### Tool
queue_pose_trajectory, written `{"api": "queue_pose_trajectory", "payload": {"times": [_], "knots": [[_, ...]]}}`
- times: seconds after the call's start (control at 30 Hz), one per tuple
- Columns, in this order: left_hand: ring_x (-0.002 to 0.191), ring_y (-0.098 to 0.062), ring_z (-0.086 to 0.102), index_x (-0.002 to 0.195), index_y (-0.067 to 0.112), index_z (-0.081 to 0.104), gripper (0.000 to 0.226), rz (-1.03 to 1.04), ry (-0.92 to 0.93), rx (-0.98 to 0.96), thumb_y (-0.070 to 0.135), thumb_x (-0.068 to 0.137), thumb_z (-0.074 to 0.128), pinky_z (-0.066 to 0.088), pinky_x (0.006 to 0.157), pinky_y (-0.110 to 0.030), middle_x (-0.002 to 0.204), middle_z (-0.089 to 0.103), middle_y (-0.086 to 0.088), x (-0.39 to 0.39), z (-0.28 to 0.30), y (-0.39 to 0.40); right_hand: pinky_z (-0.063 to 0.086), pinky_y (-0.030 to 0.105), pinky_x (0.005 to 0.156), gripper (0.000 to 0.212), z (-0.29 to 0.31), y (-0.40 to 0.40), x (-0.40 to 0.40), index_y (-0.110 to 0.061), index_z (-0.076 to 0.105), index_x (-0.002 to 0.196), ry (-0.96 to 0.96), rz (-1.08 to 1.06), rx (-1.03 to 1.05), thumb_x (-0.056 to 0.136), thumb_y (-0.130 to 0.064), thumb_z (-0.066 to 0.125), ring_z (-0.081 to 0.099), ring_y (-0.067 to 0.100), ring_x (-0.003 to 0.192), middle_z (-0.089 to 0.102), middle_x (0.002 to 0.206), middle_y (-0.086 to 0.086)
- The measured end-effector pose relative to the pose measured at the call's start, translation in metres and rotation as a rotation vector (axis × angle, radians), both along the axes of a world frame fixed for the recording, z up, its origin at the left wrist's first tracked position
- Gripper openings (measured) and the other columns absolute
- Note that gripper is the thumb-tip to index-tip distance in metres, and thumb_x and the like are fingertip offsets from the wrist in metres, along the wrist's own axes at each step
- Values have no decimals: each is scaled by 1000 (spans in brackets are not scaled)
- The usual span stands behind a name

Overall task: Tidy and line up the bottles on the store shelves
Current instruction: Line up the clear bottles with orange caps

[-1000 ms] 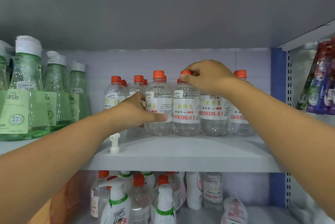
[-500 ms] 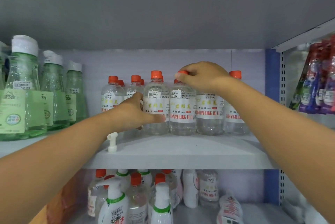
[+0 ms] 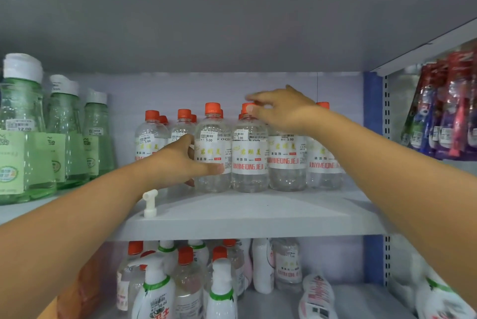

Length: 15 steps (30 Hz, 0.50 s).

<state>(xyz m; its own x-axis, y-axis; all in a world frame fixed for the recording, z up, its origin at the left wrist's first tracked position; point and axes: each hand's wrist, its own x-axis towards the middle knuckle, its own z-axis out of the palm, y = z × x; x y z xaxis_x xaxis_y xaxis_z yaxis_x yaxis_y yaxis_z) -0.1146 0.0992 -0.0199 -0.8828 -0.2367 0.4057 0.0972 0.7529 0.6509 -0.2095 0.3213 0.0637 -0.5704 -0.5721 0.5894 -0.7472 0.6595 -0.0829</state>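
- Head view: the clear bottles (image 3: 249,156) with orange caps stand in a row at mid-frame on the middle shelf (image 3: 247,218), more caps showing behind them.
- Left hand (image 3: 178,163) wraps the body of one front bottle (image 3: 213,148), thumb across its label, fingers behind it; it is grasping that bottle.
- Right hand (image 3: 281,109) hovers at the cap (image 3: 247,108) of the next bottle to the right, fingers spread and blurred; whether they pinch the cap cannot be told.
- Handling, as a judgement: full of liquid, the bottles look fairly heavy for their size; thin plastic walls would give under a hard squeeze, and the glossy labels may be slippery. Gripping low on the body or steadying at the stiff cap should turn and slide them without tipping neighbours.
- Green bottles (image 3: 23,125) stand at the left edge; a small white nozzle (image 3: 150,202) stands loose near the shelf's front, just below the left wrist.
- Lower shelf bottles (image 3: 185,274) at bottom centre stand crowded and unaligned.
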Motion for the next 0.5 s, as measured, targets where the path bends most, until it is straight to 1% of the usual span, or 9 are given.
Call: {"api": "queue_pose_trajectory", "payload": {"times": [0.03,0.1,0.17,0.23,0.3,0.33,0.4,0.43,0.5], "knots": [[100,-12,68,131,27,47,69,0,-7,3,46,76,84,63,78,-32,114,64,10,-1,0,-1,26,39,121,45,0,13,0,-44,48,146,-33,48,-139,103,-56,42,36,18,147,53,145,-21],[102,-14,68,132,26,47,73,-3,-14,10,48,74,85,64,81,-37,116,64,8,-5,0,-4,42,28,104,40,1,45,-6,-35,58,140,-9,88,-469,101,-46,55,51,12,131,61,137,-15],[103,-16,68,133,28,46,76,-4,-23,14,48,73,86,64,82,-39,117,64,7,-7,0,-6,45,22,90,40,-4,81,-17,-28,61,136,-54,52,-652,98,-41,62,57,12,118,63,130,-10],[104,-15,68,134,29,46,78,-7,-27,19,48,71,87,64,81,-38,117,65,8,-8,1,-8,47,23,89,51,-16,107,-24,-26,55,142,-246,45,-587,96,-43,66,58,14,116,60,129,-8],[104,-15,68,134,29,46,79,-14,-26,25,48,70,86,63,82,-38,118,66,8,-8,0,-6,55,31,88,56,-30,118,-34,-24,52,144,-450,88,-515,93,-42,69,62,16,117,63,129,-8],[104,-15,68,135,28,46,78,-14,-26,27,47,70,86,63,82,-38,118,66,7,-8,0,-5,59,29,80,51,-36,120,-37,-23,56,140,-492,106,-500,93,-39,70,66,15,113,66,125,-7],[103,-15,69,134,29,46,81,-6,-26,37,48,66,86,63,80,-36,117,66,7,-8,0,-4,58,18,62,32,-43,118,-40,-25,61,124,-495,134,-511,95,-34,69,68,8,99,68,115,-8],[102,-15,69,133,30,46,84,-10,-29,42,51,61,85,63,80,-35,117,66,7,-8,1,-4,56,15,57,25,-44,117,-40,-27,61,118,-481,138,-520,95,-33,68,67,6,94,66,112,-9],[102,-14,69,132,30,46,87,-18,-38,48,52,58,86,63,80,-34,117,66,7,-7,0,-3,54,13,54,15,-47,115,-39,-31,62,110,-476,151,-517,96,-32,67,67,6,93,66,111,-10]]}}
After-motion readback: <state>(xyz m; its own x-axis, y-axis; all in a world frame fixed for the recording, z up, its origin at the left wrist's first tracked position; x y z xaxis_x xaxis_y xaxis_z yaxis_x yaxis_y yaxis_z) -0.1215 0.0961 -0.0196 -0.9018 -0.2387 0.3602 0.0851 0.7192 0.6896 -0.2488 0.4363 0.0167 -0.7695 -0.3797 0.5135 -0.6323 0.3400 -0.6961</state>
